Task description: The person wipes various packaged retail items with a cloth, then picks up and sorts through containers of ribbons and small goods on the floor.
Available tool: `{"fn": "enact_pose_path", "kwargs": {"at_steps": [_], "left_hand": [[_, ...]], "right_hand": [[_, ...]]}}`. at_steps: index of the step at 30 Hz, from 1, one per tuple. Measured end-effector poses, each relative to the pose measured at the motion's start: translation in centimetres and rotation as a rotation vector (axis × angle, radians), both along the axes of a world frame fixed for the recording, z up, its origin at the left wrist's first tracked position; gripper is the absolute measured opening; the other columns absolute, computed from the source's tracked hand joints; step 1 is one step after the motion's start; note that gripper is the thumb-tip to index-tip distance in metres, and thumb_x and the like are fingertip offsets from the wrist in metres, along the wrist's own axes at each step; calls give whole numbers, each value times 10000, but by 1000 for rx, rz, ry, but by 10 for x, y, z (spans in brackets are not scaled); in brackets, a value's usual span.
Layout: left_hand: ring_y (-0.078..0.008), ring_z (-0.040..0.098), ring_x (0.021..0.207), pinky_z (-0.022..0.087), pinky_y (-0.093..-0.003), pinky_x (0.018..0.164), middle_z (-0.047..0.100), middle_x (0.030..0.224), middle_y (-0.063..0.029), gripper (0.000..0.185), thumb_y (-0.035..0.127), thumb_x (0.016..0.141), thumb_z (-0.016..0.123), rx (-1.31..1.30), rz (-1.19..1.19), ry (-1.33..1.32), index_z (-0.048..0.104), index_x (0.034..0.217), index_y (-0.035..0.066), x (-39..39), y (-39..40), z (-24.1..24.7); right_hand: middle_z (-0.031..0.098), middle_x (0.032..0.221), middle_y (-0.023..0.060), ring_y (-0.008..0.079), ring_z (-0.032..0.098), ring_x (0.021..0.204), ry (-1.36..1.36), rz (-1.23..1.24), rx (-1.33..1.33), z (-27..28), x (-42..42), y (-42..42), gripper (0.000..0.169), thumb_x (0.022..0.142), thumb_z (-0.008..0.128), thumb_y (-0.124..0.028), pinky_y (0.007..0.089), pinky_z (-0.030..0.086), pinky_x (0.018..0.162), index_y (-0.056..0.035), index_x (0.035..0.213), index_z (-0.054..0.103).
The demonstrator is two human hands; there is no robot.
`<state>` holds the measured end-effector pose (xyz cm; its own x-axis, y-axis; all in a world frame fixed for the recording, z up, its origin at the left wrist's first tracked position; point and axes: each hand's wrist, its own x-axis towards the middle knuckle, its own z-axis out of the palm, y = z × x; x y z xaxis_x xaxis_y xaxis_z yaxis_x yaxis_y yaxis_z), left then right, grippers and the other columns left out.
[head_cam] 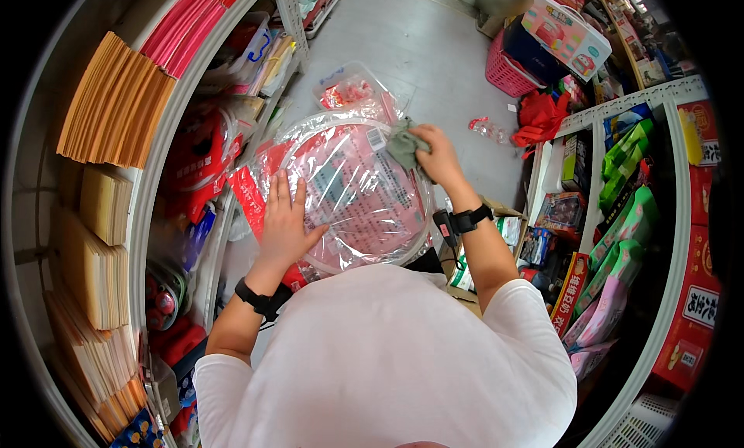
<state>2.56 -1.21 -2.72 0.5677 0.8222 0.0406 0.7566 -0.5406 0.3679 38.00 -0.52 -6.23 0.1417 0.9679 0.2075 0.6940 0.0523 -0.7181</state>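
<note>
A large round item in clear plastic wrap (354, 186), with a pale rim and a pink printed sheet inside, lies in front of my torso. My left hand (285, 221) rests on its left part with the fingers spread, holding nothing. At its upper right edge my right hand (433, 151) grips a grey-green cloth (402, 144), which touches the wrap beside a barcode label. Red packaging (249, 201) shows under and beside the wrap on the left. Both wrists wear black straps. What supports the round item is hidden.
Shelves on the left hold stacks of brown envelopes (116, 105) and red packages (200, 151). A clear plastic tub (349, 79) is just beyond the round item. To the right are a pink basket (508, 67), a red bag (540, 116), a crumpled wrapper (488, 128) on the floor and shelves of packaged goods.
</note>
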Motion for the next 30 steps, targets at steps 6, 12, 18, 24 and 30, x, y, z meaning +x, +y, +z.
{"fn": "enact_pose_path", "kwargs": {"at_steps": [6, 12, 18, 24, 30], "left_hand": [[-468, 196, 1429, 266, -521, 1120, 178, 1550, -297, 945, 358, 686, 816, 25, 1, -19, 371, 1445, 13, 1, 0, 1], [-445, 257, 1411, 266, -507, 1128, 253, 1536, -268, 810, 300, 704, 803, -7, -17, -20, 466, 1392, 36, -1, 9, 21], [-416, 299, 1397, 263, -478, 1139, 287, 1536, -226, 654, 212, 754, 761, -17, 14, -17, 523, 1338, 41, -8, 26, 37], [-427, 349, 1367, 301, -475, 1121, 340, 1503, -242, 617, 190, 782, 735, 18, 30, -108, 521, 1341, 43, -10, 36, 42], [-407, 435, 1306, 369, -448, 1075, 405, 1466, -222, 534, 126, 797, 715, 38, 62, -255, 555, 1297, 31, -12, 35, 68]], "right_hand": [[652, 1007, 153, 335, 623, 933, 188, -297, 38, 2, 28, -24, 265, 816, 636, -181, 375, 477, 841, -16, 1022, 658], [683, 975, 161, 353, 639, 974, 22, -269, -74, 22, -8, -43, 377, 814, 698, -333, 384, 489, 861, -15, 1016, 674], [692, 1018, 196, 347, 657, 960, 147, -219, -304, 20, 0, -40, 425, 793, 719, -341, 374, 499, 833, -9, 1053, 670], [678, 937, 73, 193, 641, 897, 396, -43, -261, 31, 19, -34, 315, 842, 673, -262, 327, 497, 793, 1, 1013, 644], [646, 994, 54, 144, 623, 902, 1155, -73, -292, 58, 17, -31, 256, 888, 614, -183, 275, 487, 796, -39, 1099, 601]]}}
